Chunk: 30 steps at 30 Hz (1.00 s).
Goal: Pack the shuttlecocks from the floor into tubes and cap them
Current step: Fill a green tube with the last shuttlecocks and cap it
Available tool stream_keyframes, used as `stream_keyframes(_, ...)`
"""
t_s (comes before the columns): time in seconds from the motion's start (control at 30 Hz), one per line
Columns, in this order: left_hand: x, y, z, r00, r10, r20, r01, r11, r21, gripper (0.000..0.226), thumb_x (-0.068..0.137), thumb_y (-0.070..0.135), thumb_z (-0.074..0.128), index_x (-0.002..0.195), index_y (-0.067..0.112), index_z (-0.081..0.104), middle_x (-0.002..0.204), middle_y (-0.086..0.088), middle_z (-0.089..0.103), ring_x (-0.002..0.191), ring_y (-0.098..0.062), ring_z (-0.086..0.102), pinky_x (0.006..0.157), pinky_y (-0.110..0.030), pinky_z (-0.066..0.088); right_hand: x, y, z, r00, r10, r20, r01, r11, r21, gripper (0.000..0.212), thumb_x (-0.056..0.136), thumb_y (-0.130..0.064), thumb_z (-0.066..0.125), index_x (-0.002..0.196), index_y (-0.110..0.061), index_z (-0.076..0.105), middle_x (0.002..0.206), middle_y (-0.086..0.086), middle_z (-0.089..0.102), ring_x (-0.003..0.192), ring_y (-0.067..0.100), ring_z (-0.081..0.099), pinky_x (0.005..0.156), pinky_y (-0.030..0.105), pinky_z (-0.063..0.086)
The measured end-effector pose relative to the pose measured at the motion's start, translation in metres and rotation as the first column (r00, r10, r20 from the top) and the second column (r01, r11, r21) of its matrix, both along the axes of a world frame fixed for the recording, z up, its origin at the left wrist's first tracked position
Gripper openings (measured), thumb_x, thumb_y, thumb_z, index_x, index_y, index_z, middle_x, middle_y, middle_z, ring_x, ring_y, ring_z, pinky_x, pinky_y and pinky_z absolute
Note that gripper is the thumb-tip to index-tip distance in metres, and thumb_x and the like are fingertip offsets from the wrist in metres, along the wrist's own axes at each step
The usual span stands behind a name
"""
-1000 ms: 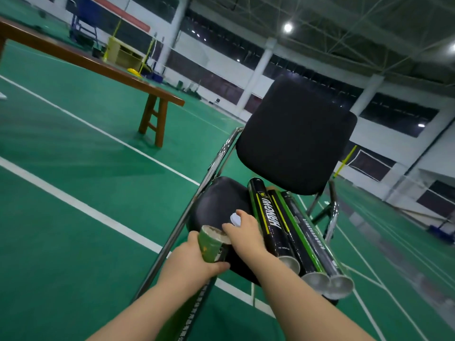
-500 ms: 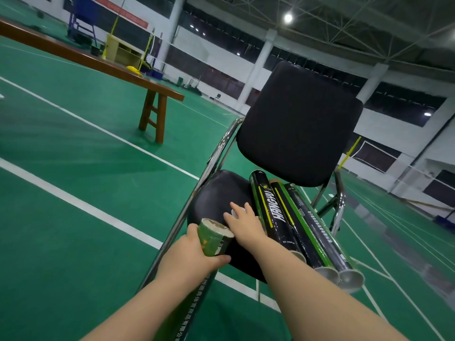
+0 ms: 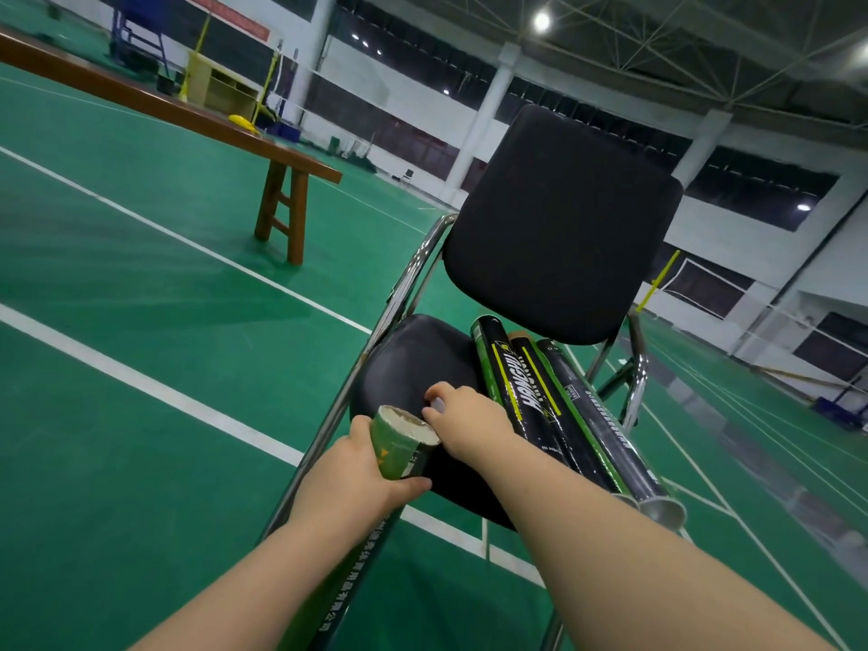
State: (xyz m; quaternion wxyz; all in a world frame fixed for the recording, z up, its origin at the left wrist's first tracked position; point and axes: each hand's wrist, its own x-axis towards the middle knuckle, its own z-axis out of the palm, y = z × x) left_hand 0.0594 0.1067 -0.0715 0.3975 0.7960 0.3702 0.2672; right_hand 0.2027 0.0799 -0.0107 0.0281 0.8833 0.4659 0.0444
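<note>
My left hand point(image 3: 350, 472) grips a green and black shuttlecock tube point(image 3: 399, 451) near its open top end, held upright in front of the chair. My right hand point(image 3: 465, 418) lies on the black chair seat point(image 3: 408, 364), its fingers curled round a small white cap point(image 3: 438, 405) that shows between them, just above the tube's mouth. Three black tubes point(image 3: 540, 406) lie side by side on the right part of the seat, their capped silver ends point(image 3: 667, 509) pointing toward me. No shuttlecocks are visible.
The chair has a black backrest point(image 3: 563, 223) and chrome frame point(image 3: 399, 298). A long wooden bench point(image 3: 282, 199) stands at the left on the green court floor point(image 3: 141, 274) with white lines. A yellow cabinet point(image 3: 220, 89) and net posts stand far back.
My right hand, flat on the seat half a second ago, has curled its fingers round the white cap and drawn back toward the tube's mouth. The left hand keeps hold of the tube.
</note>
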Motion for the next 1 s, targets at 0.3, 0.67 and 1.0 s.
stream_keyframes(0.3,-0.008,-0.016,0.010,1.000,-0.020,-0.019,0.019,0.999,-0.039,0.061,0.070,0.057,0.071,0.104,0.022,0.034,0.093,0.003,0.056,0.083,-0.017,0.053,0.070,-0.029,0.046,-0.028,-0.026,0.023,0.970,0.087,0.228,-0.113,0.988,0.103,0.024,0.093,-0.009,0.040,0.116,-0.015,0.042,0.104,0.014,0.060,0.083,0.033,0.056,0.063,0.033,0.036)
stream_keyframes(0.67,-0.047,-0.084,0.044,0.984,-0.126,0.125,0.123,0.992,0.028,0.059,0.066,0.048,0.077,0.105,0.025,0.040,0.091,0.009,0.056,0.085,-0.015,0.055,0.069,-0.027,0.043,-0.095,-0.112,0.048,0.779,0.308,-0.547,0.297,0.587,0.753,0.024,0.094,-0.013,0.042,0.110,-0.026,0.056,0.104,-0.007,0.054,0.099,0.014,0.048,0.072,0.023,0.041)
stream_keyframes(1.0,-0.104,-0.152,0.035,0.964,-0.227,0.137,0.228,0.974,0.010,0.066,0.065,0.035,0.081,0.117,0.030,0.041,0.087,0.019,0.051,0.081,-0.005,0.051,0.059,-0.013,0.036,-0.149,-0.188,0.018,0.643,0.279,-0.713,0.492,0.564,0.664,0.016,0.090,-0.014,0.051,0.083,-0.023,0.063,0.088,-0.003,0.061,0.086,0.015,0.054,0.072,0.028,0.045)
